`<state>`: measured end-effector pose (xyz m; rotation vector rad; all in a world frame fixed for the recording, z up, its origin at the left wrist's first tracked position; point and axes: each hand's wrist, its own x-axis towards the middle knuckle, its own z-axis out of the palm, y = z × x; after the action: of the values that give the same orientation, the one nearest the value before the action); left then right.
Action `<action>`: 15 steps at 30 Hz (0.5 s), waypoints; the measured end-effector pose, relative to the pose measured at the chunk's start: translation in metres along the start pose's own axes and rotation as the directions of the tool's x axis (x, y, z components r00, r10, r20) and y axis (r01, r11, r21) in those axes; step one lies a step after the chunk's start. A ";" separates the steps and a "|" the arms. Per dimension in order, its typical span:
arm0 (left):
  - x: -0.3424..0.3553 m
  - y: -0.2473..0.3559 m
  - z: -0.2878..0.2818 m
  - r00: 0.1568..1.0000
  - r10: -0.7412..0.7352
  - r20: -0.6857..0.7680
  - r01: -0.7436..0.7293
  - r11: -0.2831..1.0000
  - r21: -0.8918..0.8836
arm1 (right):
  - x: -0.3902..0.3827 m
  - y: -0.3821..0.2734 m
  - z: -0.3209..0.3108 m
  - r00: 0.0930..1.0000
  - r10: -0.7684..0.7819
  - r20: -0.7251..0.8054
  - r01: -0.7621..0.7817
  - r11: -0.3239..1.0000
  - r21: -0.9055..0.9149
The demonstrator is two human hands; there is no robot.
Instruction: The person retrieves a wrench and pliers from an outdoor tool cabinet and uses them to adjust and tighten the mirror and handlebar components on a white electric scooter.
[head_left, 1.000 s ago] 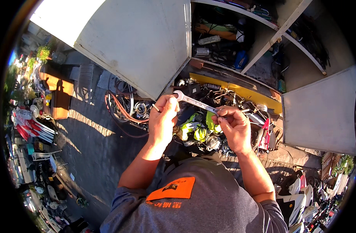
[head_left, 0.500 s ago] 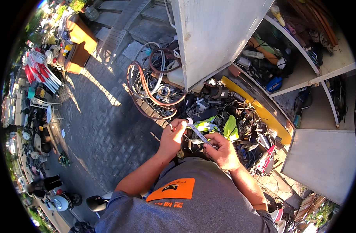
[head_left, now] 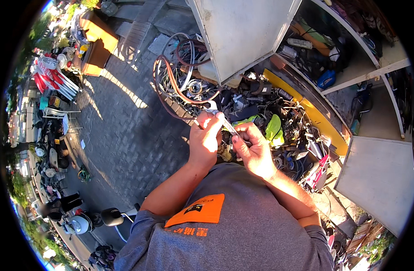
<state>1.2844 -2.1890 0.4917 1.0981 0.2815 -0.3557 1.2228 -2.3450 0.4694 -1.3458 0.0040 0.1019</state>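
Observation:
A silver wrench (head_left: 229, 128) with an open jaw at its far end slants between my hands in front of my chest. My right hand (head_left: 255, 151) pinches its near end between thumb and fingers. Near the jaw, my left hand (head_left: 206, 139) is closed with its thumb and fingers on the wrench, hiding part of the shaft. A small pale bit shows by the left fingertips, too small to name. Below the hands lies a heap of cables and metal parts (head_left: 250, 101), with a bright yellow-green piece (head_left: 274, 128) in it.
Bike rims and tyres (head_left: 173, 77) lean left of an open white cabinet door (head_left: 243, 34). Cluttered shelves (head_left: 347, 67) stand to the right, behind a yellow beam (head_left: 306, 108). A scooter (head_left: 80, 222) and a brown cabinet (head_left: 97, 43) stand across the paving.
Both hands and the wrench have risen slightly in view. My left hand has moved in from beside the jaw and now closes over the wrench near it.

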 end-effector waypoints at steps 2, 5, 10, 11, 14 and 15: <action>-0.006 -0.001 0.009 1.000 -0.006 0.027 0.006 1.000 -0.005 | -0.006 0.000 -0.003 0.999 0.054 -0.011 -0.052 0.991 0.121; -0.014 0.000 0.016 0.998 0.000 0.064 0.001 1.000 -0.005 | -0.009 -0.004 -0.006 0.997 0.075 -0.010 -0.072 0.978 0.194; -0.022 0.003 0.017 0.998 -0.001 0.071 -0.001 1.000 0.024 | -0.011 0.000 -0.010 0.999 0.027 0.022 -0.030 0.981 0.191; -0.023 0.003 0.016 0.998 -0.007 0.063 0.007 1.000 0.006 | -0.011 0.001 -0.010 0.999 0.027 0.029 -0.032 0.980 0.195; -0.023 0.003 0.014 0.999 -0.018 0.040 0.020 0.998 -0.051 | -0.012 0.006 -0.010 0.999 0.019 0.051 -0.029 0.977 0.209; -0.024 0.001 0.014 0.999 -0.020 0.032 0.022 0.997 -0.074 | -0.013 0.007 -0.010 0.998 0.017 0.058 -0.029 0.976 0.214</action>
<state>1.2643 -2.1977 0.5082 1.0163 0.2764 -0.3783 1.2096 -2.3537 0.4613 -1.1263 -0.0162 0.1545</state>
